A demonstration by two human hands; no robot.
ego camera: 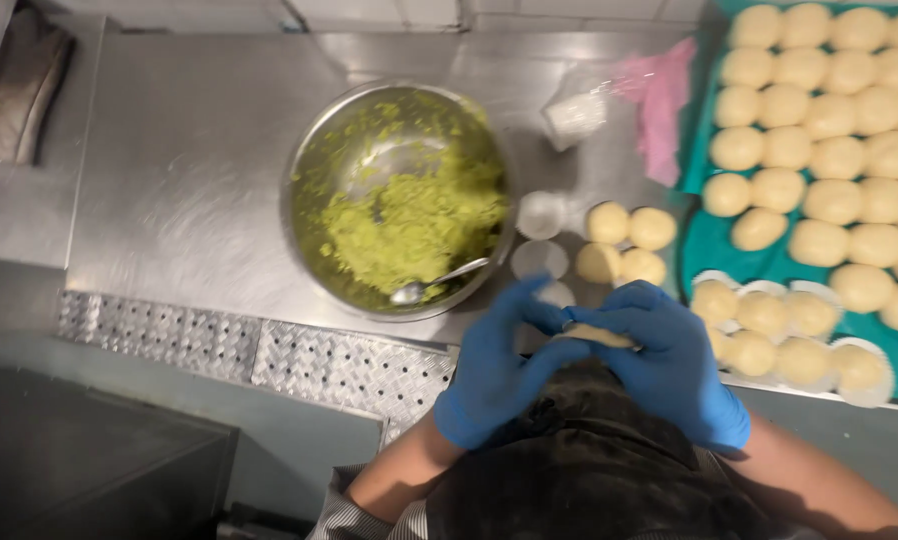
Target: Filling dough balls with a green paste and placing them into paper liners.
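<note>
Both your gloved hands pinch one flat dough piece (599, 336); left hand (499, 375) at nine o'clock, right hand (669, 365) at three, equally near; its long axis runs across between them. Green filling bowl (304, 170) lies toward eleven o'clock.

1. I count two gloved hands, left (494, 365) and right (669, 365), sharing one dough piece (601, 336).
2. One steel bowl (304, 170) with one spoon (439, 281).
3. Four loose dough balls (629, 243) on the worktop (189, 170).
4. One teal tray (714, 245); its balls run off frame, so no full count.
</note>
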